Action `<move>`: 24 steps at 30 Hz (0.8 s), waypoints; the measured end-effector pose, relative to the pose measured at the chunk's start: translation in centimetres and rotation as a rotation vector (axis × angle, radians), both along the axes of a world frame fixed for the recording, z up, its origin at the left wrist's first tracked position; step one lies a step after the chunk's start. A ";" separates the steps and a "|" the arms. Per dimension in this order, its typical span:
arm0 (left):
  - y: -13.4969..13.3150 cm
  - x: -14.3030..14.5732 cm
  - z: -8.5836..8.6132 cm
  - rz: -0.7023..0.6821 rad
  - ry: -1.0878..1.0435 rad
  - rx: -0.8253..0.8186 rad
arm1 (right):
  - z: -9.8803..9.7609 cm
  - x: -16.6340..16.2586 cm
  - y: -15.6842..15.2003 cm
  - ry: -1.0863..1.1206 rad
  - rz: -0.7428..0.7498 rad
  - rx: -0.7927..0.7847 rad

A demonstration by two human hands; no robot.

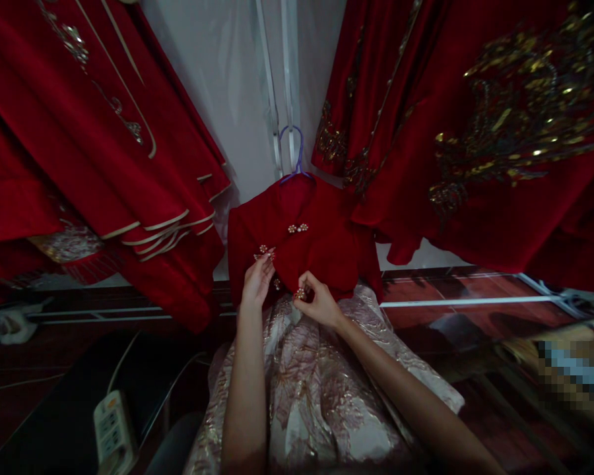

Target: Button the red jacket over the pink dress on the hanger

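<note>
A small red velvet jacket (321,247) hangs on a purple hanger (297,155) in front of me, above a pale gold brocade skirt (311,389). Pearl-like clasps (297,228) run down its front. My left hand (256,280) pinches the jacket's left front edge beside a clasp. My right hand (317,300) is closed on a lower pearl clasp at the jacket's hem.
Large red embroidered gowns hang at the left (79,152) and right (475,132), crowding the jacket. A white wall and rail (277,86) stand behind. A white power strip (113,432) lies on a dark surface at lower left. The dark glossy floor (455,316) reflects light.
</note>
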State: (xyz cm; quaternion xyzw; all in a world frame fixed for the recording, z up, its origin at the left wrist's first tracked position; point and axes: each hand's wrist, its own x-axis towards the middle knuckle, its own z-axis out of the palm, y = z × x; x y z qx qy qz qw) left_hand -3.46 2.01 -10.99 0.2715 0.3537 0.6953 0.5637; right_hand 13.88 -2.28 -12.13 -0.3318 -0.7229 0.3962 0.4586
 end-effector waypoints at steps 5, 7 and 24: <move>0.2 0.5 -0.3 0.110 0.027 0.021 | 0.1 0.0 -0.1 -0.017 0.019 -0.006; 0.3 0.6 -0.5 0.159 0.036 0.020 | 0.2 0.1 -0.2 -0.028 0.037 -0.007; -0.6 0.0 0.8 -0.007 0.062 -0.043 | 0.5 0.3 -0.1 -0.029 0.054 -0.002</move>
